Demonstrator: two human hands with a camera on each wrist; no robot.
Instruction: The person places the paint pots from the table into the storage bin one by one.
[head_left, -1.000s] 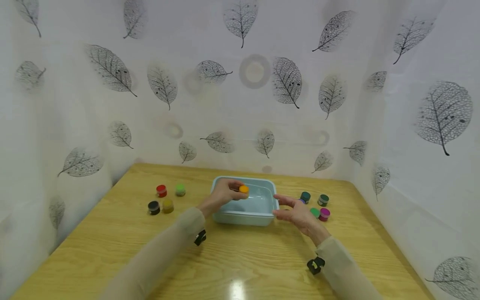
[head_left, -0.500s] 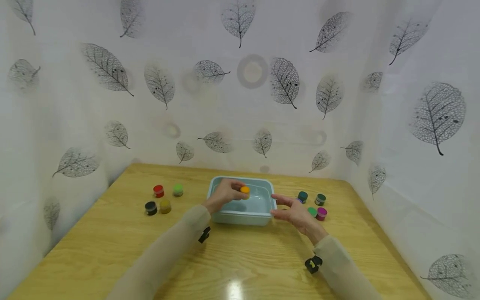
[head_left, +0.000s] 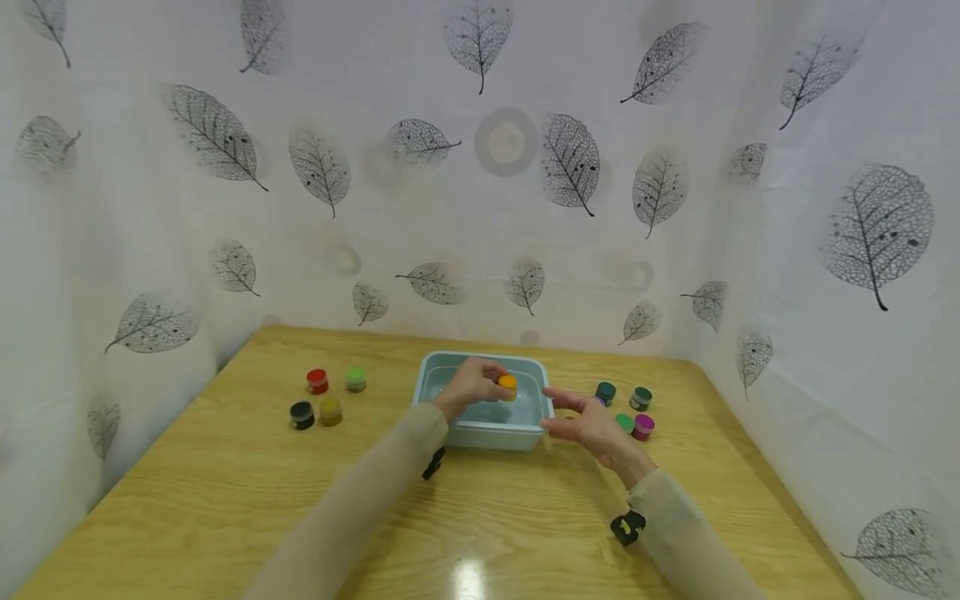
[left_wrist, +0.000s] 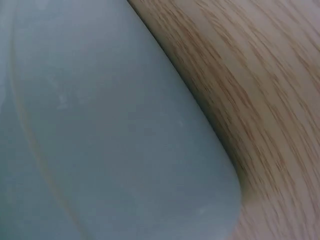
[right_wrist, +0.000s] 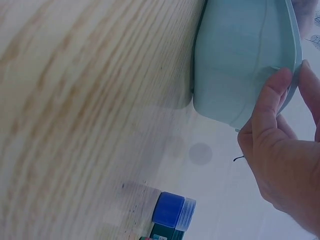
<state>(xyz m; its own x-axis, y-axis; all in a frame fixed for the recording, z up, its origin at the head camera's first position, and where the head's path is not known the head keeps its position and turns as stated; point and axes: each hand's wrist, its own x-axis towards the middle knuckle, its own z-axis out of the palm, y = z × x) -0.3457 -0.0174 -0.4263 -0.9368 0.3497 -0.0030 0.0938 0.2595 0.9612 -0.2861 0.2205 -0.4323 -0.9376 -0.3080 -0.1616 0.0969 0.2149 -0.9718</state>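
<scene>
Orange jar (head_left: 507, 387): was upright in the grasp of the left hand (head_left: 472, 387), within the outline of the tub (head_left: 487, 437); whether it touched the tub's bottom could not be told.
Left fingers: were closed in a pinch, parted only by the jar, thumb on the near side.
Tub: was pale blue and stood flat on the tabletop (head_left: 480, 508), longer side facing the person.
Right hand (head_left: 600, 433): had fingers and thumb moderately spread and slightly bent, holding the tub's rim at its right end.
Jars on the left: stood well apart from the tub, with red (head_left: 317, 382) and light green (head_left: 356, 380) behind, black (head_left: 302, 416) and yellow (head_left: 331, 412) in front.
Jars on the right: stood near the right hand, with teal (head_left: 605, 393) and dark green (head_left: 641, 399) behind, green (head_left: 625, 423) and magenta (head_left: 643, 428) in front.
Blue jar (right_wrist: 168, 210): was mostly hidden by the right hand in the head view.
Curtain (head_left: 420, 192): hung behind the tabletop, white with dark leaf prints.
</scene>
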